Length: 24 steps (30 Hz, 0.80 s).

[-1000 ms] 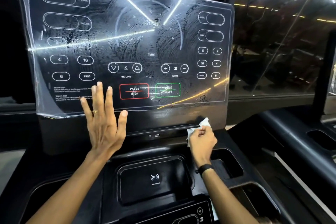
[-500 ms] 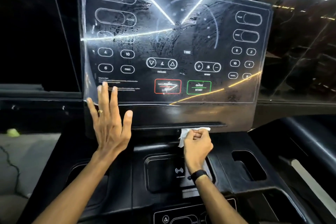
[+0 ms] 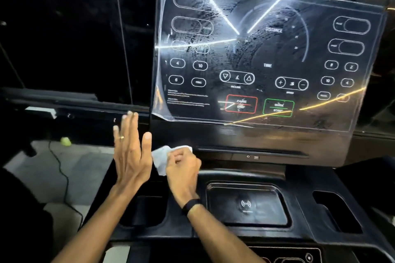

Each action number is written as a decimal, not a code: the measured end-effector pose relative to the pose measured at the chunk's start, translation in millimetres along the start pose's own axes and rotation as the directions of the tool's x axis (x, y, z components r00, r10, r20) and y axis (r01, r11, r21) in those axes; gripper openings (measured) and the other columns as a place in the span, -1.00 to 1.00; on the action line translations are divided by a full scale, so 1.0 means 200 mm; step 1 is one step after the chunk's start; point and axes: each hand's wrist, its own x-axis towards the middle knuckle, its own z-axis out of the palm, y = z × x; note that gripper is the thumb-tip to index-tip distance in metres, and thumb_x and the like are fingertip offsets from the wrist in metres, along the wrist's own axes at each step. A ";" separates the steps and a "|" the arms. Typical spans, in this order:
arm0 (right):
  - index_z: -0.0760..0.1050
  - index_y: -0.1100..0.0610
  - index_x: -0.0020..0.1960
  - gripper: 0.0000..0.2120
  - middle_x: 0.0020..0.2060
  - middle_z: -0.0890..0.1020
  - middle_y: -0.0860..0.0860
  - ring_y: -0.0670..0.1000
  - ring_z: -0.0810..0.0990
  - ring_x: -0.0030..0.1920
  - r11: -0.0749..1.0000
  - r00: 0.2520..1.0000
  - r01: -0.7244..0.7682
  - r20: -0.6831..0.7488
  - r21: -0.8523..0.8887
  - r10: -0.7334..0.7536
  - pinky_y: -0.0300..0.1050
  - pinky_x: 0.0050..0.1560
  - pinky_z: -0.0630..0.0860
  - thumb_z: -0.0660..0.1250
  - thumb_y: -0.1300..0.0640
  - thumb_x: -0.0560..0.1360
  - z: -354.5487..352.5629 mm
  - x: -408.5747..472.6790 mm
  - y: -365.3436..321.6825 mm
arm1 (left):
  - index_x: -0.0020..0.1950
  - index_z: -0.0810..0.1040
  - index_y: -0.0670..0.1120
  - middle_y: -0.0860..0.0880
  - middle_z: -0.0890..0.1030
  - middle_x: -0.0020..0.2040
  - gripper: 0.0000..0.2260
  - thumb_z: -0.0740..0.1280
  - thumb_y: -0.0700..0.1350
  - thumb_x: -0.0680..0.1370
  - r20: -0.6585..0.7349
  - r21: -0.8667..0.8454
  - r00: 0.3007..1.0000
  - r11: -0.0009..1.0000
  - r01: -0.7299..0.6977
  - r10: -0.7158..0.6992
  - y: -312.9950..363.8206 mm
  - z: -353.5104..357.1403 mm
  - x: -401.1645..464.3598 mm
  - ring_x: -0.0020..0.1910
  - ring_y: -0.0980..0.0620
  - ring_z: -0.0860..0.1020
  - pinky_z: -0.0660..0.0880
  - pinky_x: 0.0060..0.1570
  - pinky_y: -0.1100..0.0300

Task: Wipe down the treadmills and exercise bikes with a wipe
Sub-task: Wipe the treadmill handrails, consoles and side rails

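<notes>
Right hand (image 3: pixel 182 170) clamps white wipe (image 3: pixel 160 157) at frame centre-left below treadmill console (image 3: pixel 267 53), left hand (image 3: pixel 131 153) flat-fingered beside it; legible: DISTANCE, TIME, PAUSE/STOP, START, 4, 10, 6.

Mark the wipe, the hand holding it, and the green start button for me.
wipe (image 3: pixel 160 156), head view, on the white fold showing left of the knuckles.
right hand (image 3: pixel 182 168), head view, on the back of the hand.
green start button (image 3: pixel 278 108), head view, on the middle of the green outline.
</notes>
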 end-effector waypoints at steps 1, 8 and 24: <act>0.48 0.00 -0.25 -0.78 -0.31 0.63 -0.05 -0.07 0.60 -0.28 0.999 0.998 0.022 0.055 -0.027 -0.021 -0.20 -0.23 0.51 0.34 0.25 0.51 0.03 0.01 -0.03 | 0.60 0.14 -0.18 -0.06 0.14 0.60 -0.39 -0.07 0.14 0.64 0.054 -0.028 0.998 0.999 0.031 -0.030 -0.02 -0.01 -0.02 0.60 0.03 0.07 -0.09 0.58 0.00; 0.43 0.14 -0.13 -0.79 -0.18 0.60 0.06 0.15 0.57 -0.16 0.921 0.937 0.271 0.297 -0.279 -0.185 -0.03 -0.22 0.44 0.31 0.01 0.56 0.00 0.03 -0.11 | 0.60 0.16 -0.17 -0.09 0.20 0.59 -0.39 -0.08 0.14 0.63 0.113 -0.038 0.991 0.997 0.074 -0.069 -0.06 -0.05 -0.14 0.58 0.10 0.12 -0.14 0.55 0.23; 0.36 0.03 -0.28 -0.78 -0.22 0.52 -0.29 -0.05 0.48 -0.28 0.822 0.930 0.365 0.209 -0.437 -0.302 -0.31 -0.38 0.23 0.37 0.19 0.46 -0.48 0.06 0.28 | 0.16 0.51 -0.16 -0.04 0.53 0.04 -0.67 0.14 0.03 0.59 0.004 -0.106 1.000 0.994 -0.002 0.002 0.14 0.10 -0.32 -0.02 -0.01 0.47 0.28 0.04 0.17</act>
